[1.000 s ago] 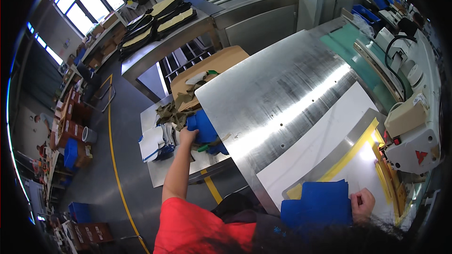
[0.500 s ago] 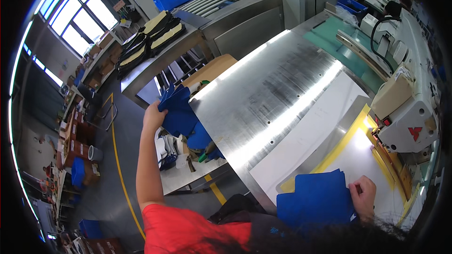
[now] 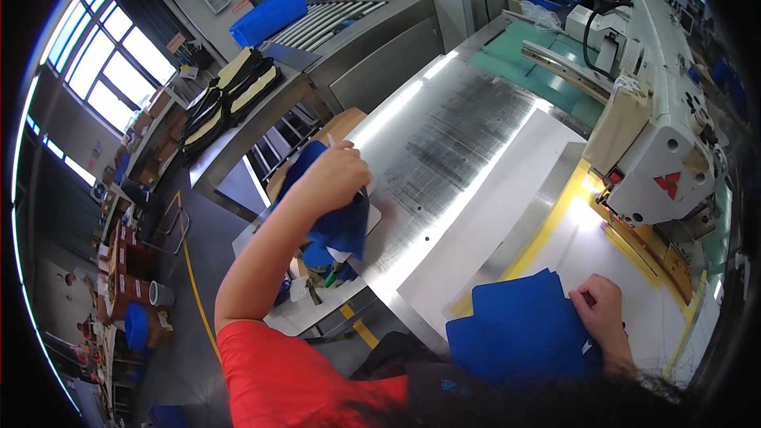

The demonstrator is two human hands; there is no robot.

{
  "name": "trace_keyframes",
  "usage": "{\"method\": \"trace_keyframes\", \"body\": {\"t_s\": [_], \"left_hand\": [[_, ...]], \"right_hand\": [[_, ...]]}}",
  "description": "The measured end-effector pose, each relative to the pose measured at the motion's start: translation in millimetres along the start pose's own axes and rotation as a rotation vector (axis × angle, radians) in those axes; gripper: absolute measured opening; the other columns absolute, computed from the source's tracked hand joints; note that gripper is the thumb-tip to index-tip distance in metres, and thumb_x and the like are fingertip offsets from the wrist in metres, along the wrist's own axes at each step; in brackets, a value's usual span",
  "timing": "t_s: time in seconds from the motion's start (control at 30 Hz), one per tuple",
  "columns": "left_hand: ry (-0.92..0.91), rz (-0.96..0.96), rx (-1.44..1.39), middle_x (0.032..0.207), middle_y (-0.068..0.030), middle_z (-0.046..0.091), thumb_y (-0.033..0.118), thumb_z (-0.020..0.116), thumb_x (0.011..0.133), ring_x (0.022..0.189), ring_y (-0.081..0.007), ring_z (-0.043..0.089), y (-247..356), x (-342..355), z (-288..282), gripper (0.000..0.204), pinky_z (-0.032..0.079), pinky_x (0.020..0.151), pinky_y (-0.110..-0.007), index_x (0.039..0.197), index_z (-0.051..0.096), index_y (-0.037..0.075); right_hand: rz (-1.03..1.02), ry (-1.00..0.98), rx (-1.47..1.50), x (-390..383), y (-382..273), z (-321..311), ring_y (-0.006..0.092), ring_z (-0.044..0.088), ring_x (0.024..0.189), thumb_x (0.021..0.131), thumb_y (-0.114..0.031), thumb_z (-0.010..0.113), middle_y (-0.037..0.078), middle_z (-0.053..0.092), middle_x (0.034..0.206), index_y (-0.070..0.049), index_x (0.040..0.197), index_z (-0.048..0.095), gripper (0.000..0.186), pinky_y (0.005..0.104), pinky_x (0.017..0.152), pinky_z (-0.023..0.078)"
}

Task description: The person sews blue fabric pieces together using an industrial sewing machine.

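Observation:
My left hand (image 3: 334, 176) is closed on a blue fabric piece (image 3: 342, 226), which hangs below it at the left edge of the steel table (image 3: 444, 131). The fabric is partly hidden by my hand and forearm. Further blue fabric pieces (image 3: 519, 321) lie at the table's near right, over a white sheet with a yellow border. Against their right edge rests my right hand (image 3: 600, 307), its fingers curled in; whether anything small is inside them is hidden.
A white sewing machine (image 3: 662, 166) stands at the right beside the yellow-edged sheet (image 3: 583, 250). Left of the table, a lower shelf (image 3: 289, 313) bears mixed items. Beyond are black and cream pieces (image 3: 230, 99), a blue bin (image 3: 269, 20) and a roller conveyor (image 3: 325, 20).
My left hand has moved right, from the lower shelf toward the table's edge, with the blue fabric piece. My right hand stays by the other blue pieces. The view has shifted slightly.

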State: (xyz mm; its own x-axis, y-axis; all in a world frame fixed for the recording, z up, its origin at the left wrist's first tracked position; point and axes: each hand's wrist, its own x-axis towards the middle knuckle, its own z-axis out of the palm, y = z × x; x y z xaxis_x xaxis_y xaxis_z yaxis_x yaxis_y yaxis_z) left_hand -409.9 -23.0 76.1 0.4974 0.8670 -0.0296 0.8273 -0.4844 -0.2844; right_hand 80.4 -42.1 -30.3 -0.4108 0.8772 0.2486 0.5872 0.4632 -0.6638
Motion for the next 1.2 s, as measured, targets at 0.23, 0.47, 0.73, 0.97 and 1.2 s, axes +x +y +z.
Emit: {"method": "trace_keyframes", "body": {"t_s": [0.23, 0.47, 0.73, 0.97, 1.2], "left_hand": [[-0.033, 0.237, -0.065, 0.072, -0.0049, 0.065, 0.004, 0.065, 0.064, 0.082, -0.024, 0.061, 41.8, 96.1, 34.2, 0.01, 0.043, 0.081, -0.034, 0.071, 0.068, 0.011], [0.233, -0.118, -0.559, 0.118, -0.0095, 0.062, 0.002, 0.072, 0.072, 0.114, -0.0275, 0.058, 40.7, 96.4, 16.4, 0.036, 0.044, 0.101, -0.04, 0.107, 0.067, 0.01], [0.205, -0.015, -0.706, 0.123, -0.0086, 0.064, 0.006, 0.075, 0.075, 0.122, -0.0287, 0.054, 0.0, 105.5, 25.2, 0.034, 0.043, 0.103, -0.04, 0.108, 0.07, 0.011], [0.139, 0.041, -0.411, 0.091, -0.0058, 0.07, 0.013, 0.074, 0.076, 0.096, -0.0256, 0.064, -6.4, 103.9, 26.1, 0.01, 0.049, 0.087, -0.039, 0.084, 0.07, 0.009], [0.494, 0.0, -0.234, 0.076, -0.0072, 0.064, -0.001, 0.07, 0.074, 0.082, -0.0286, 0.066, 26.3, 47.5, -58.9, 0.015, 0.049, 0.097, -0.044, 0.086, 0.065, 0.007]], "right_hand": [[0.003, -0.02, 0.0, -2.3, -3.6, -3.9, 0.021, 0.054, 0.051, 0.074, -0.011, 0.075, 0.007, 0.055, 0.061, -0.006, 0.067, 0.062, 0.016, 0.0328, 0.051, 0.042], [0.001, -0.032, 0.039, 1.0, -0.3, -4.3, 0.0201, 0.057, 0.052, 0.075, -0.013, 0.076, 0.006, 0.058, 0.062, -0.006, 0.067, 0.063, 0.016, 0.0317, 0.051, 0.044], [-0.002, -0.028, 0.066, 3.2, -3.8, -4.7, 0.02, 0.059, 0.053, 0.077, -0.015, 0.075, 0.006, 0.06, 0.064, -0.007, 0.069, 0.064, 0.016, 0.0312, 0.051, 0.046], [-0.059, -0.074, 0.061, 2.9, -4.0, -6.0, 0.0233, 0.061, 0.058, 0.079, -0.02, 0.074, 0.006, 0.061, 0.067, -0.009, 0.069, 0.063, 0.019, 0.0332, 0.055, 0.047], [0.023, -0.118, 0.145, 5.8, -4.2, -12.1, 0.0209, 0.06, 0.057, 0.081, -0.02, 0.073, 0.005, 0.061, 0.066, -0.009, 0.073, 0.065, 0.016, 0.0321, 0.054, 0.047]]}}
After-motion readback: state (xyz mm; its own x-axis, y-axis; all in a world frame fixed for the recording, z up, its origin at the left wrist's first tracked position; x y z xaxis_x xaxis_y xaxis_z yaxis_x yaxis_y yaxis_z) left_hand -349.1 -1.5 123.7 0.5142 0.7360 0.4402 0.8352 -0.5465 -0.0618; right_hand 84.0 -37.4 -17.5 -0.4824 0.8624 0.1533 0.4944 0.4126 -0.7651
